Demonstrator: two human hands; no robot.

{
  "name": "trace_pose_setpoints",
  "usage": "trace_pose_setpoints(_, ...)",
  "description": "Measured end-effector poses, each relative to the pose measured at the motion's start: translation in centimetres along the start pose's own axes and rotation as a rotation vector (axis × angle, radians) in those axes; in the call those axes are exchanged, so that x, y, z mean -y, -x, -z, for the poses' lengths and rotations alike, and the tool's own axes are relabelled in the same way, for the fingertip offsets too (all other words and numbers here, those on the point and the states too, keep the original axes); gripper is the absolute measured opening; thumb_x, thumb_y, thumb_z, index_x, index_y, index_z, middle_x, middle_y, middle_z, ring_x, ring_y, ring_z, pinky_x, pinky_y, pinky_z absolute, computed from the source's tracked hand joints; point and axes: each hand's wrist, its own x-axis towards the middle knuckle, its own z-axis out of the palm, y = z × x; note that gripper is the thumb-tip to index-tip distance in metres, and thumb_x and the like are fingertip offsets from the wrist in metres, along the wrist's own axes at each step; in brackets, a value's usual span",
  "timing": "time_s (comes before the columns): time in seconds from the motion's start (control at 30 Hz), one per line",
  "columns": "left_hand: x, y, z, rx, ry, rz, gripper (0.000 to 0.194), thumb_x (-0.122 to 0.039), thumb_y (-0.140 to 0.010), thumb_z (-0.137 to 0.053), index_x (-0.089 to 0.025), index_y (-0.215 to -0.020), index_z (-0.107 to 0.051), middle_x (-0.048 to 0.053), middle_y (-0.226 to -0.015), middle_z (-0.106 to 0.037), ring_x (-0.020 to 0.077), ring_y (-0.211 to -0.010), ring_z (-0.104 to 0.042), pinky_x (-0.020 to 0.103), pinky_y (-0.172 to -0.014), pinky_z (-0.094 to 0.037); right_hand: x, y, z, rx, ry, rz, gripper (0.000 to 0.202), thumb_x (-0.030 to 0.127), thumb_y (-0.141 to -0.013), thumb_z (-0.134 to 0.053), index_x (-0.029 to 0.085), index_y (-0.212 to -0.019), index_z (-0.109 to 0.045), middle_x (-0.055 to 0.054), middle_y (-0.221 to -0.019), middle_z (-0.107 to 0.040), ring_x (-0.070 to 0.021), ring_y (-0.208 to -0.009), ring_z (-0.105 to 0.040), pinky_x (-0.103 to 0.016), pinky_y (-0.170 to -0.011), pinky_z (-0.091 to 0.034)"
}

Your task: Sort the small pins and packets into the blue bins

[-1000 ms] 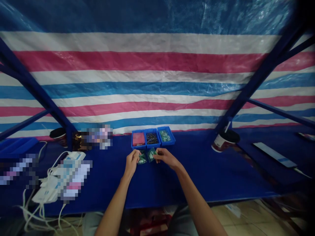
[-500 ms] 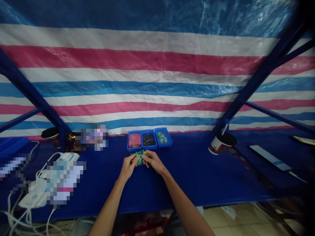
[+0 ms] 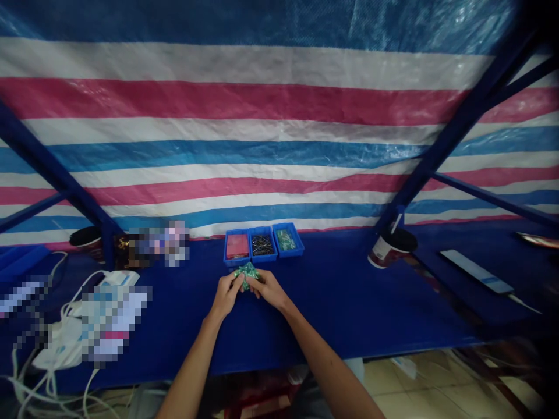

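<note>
A small green, shiny piece (image 3: 247,272) is held between both hands, just in front of three blue trays; its details are too small to make out. My left hand (image 3: 227,293) pinches it from the left, fingers closed. From the right, my right hand (image 3: 269,287) grips the same piece. The left tray holds red, flat pieces (image 3: 237,245), the middle one dark, thin metal pieces (image 3: 262,245), and the right one small pale green pieces (image 3: 286,240).
White power strips and cables (image 3: 65,343) lie at the left. At the right stand a dark-topped tub (image 3: 391,247) and, beyond it, a phone (image 3: 476,271) with a cable. Blue slanted frame bars rise on both sides before a striped sheet.
The green piece is tilted differently between my fingers and shows more above them. Both hands stay together in nearly the same place; the whole view has shifted slightly.
</note>
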Motion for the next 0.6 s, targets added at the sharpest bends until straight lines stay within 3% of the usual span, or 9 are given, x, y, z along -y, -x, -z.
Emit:
trace_pose_setpoints(0.17,0.23,0.04,-0.14,0.022,0.048,0.027,0.042,-0.049,-0.095,-0.050,-0.013,-0.079,-0.063,0.000,-0.061,-0.057,0.0094,-0.049,-0.043,0.021,-0.049,-0.032,-0.67,-0.31,0.39,-0.034,-0.018,0.001,0.039,0.053,-0.087,-0.063,0.015,-0.076,-0.059,0.003,-0.059,-0.054,-0.0079,-0.044,-0.045,-0.021,-0.044,-0.033)
trace_pose_setpoints(0.33,-0.22,0.03,-0.14,0.070,-0.030,0.004,0.034,-0.045,-0.089,-0.061,-0.013,-0.083,-0.066,-0.001,-0.062,-0.057,0.0099,-0.052,-0.043,0.021,-0.052,-0.031,-0.56,-0.16,0.61,-0.090,-0.098,-0.045,0.039,0.053,-0.083,-0.068,0.016,-0.081,-0.058,0.005,-0.057,-0.051,-0.0074,-0.042,-0.040,-0.020,-0.041,-0.029)
trace_pose_setpoints(0.6,-0.07,0.02,-0.01,0.052,-0.163,-0.035,0.043,-0.043,-0.091,-0.058,-0.014,-0.059,-0.061,0.001,-0.056,-0.059,0.0119,-0.051,-0.049,0.023,-0.054,-0.034,-0.32,0.05,0.47,0.015,-0.001,-0.002,0.044,0.054,-0.091,-0.059,0.015,-0.068,-0.057,0.003,-0.055,-0.051,-0.0068,-0.042,-0.042,-0.020,-0.043,-0.029)
